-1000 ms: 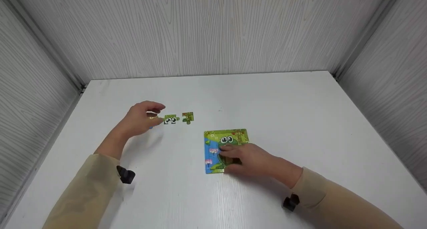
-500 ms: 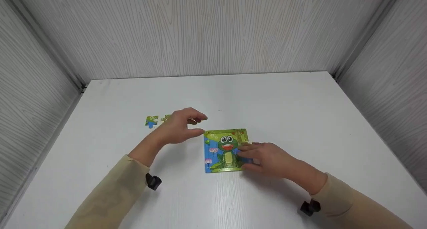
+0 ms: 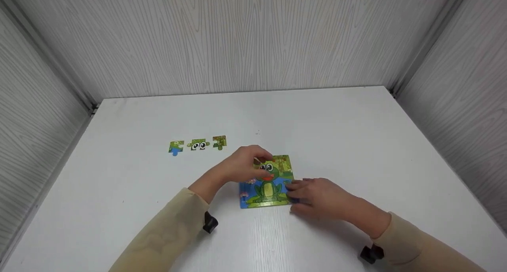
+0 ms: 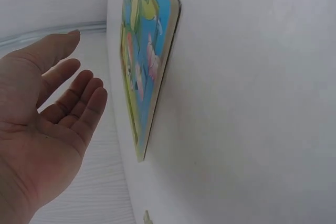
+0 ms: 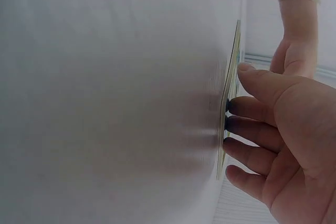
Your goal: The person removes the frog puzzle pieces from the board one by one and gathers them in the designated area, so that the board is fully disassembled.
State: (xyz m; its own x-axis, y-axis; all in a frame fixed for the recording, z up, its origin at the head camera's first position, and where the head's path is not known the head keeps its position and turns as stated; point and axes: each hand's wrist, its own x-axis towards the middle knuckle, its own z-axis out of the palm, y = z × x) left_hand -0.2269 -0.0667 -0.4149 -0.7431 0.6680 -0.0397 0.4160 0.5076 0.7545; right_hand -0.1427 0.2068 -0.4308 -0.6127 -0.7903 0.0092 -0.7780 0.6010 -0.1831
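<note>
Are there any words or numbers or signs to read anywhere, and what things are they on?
None that I can read.
Frog puzzle: only pictures show; hands cover part.
Three loose puzzle pieces: pictures, no letters visible.
Black wrist gadgets: no readable label.
Tiny dark specks on the white table: too small to tell what they are.

Soft shadows, dim wrist views (and pale glare on the tabletop point(image 3: 262, 236)).
</note>
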